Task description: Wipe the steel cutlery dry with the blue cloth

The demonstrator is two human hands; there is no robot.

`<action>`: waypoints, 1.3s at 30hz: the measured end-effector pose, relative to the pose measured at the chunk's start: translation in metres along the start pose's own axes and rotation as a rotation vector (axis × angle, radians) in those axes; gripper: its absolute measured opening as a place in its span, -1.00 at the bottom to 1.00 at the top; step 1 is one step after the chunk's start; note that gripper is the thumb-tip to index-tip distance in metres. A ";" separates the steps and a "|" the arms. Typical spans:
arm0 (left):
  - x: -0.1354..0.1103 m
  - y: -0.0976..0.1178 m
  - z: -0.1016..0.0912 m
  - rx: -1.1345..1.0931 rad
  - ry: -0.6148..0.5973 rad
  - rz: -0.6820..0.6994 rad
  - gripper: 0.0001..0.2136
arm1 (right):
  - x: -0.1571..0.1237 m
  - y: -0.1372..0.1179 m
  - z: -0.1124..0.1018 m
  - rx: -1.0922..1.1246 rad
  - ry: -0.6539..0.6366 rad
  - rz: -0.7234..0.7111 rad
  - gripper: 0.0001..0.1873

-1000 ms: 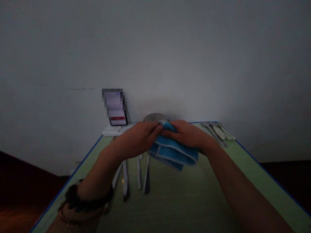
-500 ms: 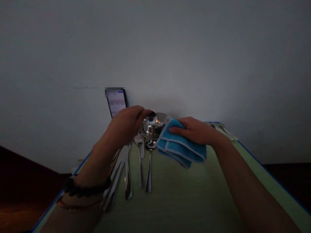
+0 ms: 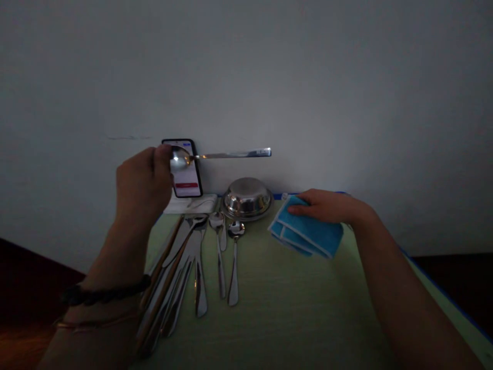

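Note:
My left hand is closed on the bowl end of a shiny metal spoon, raised above the table in front of the phone. The spoon's handle points level to the right. In my right hand is a folded blue cloth with pale edging, pinched between thumb and fingers over the table's right side. Between my hands, farther back, a steel bowl lies upside down. Two spoons, one of them a round-bowled spoon, lie side by side in front of it.
Several knives and other cutlery lie in a fanned pile at the left of the green table. A phone leans on the wall, standing on a white object. The wall closes off the back.
My left hand has moved left and up with the spoon, away from the cloth, uncovering the bowl and the cutlery pile. My right hand has shifted right with the cloth.

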State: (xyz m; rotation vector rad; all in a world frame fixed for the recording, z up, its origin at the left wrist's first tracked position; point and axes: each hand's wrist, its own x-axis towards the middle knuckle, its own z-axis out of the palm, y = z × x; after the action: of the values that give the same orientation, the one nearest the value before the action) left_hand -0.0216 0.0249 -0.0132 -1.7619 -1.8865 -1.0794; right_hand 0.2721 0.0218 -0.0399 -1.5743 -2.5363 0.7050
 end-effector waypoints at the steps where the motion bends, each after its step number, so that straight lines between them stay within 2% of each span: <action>1: 0.000 0.000 -0.001 -0.005 -0.016 -0.007 -0.60 | 0.002 -0.002 0.002 -0.014 -0.032 -0.001 -0.59; 3: -0.001 0.004 -0.001 -0.019 -0.062 0.020 -0.63 | 0.005 -0.007 0.006 -0.007 -0.055 -0.041 -0.59; 5: -0.003 0.011 0.001 -0.032 -0.120 0.078 -0.66 | 0.007 -0.013 0.008 0.028 -0.018 -0.083 -0.59; 9: -0.007 0.024 0.005 -0.056 -0.223 0.174 -0.68 | 0.011 -0.013 0.009 0.107 0.004 -0.096 -0.58; 13: -0.008 0.023 0.009 -0.068 -0.265 0.220 -0.68 | 0.011 0.000 0.010 0.334 -0.073 -0.094 -0.51; 17: -0.010 0.021 0.016 -0.080 -0.241 0.241 -0.68 | 0.006 0.000 0.005 0.588 0.005 -0.161 -0.40; 19: -0.013 0.025 0.022 -0.104 -0.228 0.260 -0.67 | 0.005 -0.007 0.004 0.698 -0.018 -0.224 -0.48; 22: -0.021 0.035 0.029 -0.192 -0.237 0.308 -0.66 | 0.006 -0.021 0.006 0.750 -0.094 -0.287 -0.70; 25: -0.028 0.046 0.033 -0.296 -0.317 0.395 -0.67 | 0.008 -0.028 0.007 0.698 -0.075 -0.281 -0.64; 28: -0.033 0.049 0.035 -0.352 -0.577 0.477 -0.69 | 0.006 -0.019 0.002 0.439 -0.009 -0.226 -0.68; 30: -0.035 0.048 0.037 -0.358 -0.765 0.513 -0.71 | 0.001 -0.004 -0.002 0.188 0.129 -0.161 -0.70; 31: -0.035 0.048 0.038 -0.357 -0.821 0.524 -0.72 | -0.002 0.006 -0.003 0.085 0.213 -0.090 -0.69; 32: -0.036 0.048 0.039 -0.360 -0.851 0.532 -0.72 | -0.005 0.018 -0.003 -0.001 0.260 0.011 -0.68; 34: -0.037 0.050 0.041 -0.380 -0.880 0.552 -0.73 | -0.013 0.046 -0.003 -0.111 0.270 0.222 -0.70; 39: -0.047 0.064 0.050 -0.424 -0.887 0.597 -0.72 | -0.032 0.113 -0.004 -0.202 0.380 0.465 -0.70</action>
State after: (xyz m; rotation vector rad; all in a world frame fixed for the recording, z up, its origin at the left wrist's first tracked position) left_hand 0.0595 0.0246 -0.0599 -3.1457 -1.3180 -0.5005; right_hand 0.3825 0.0370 -0.0777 -2.1542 -2.0383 0.1456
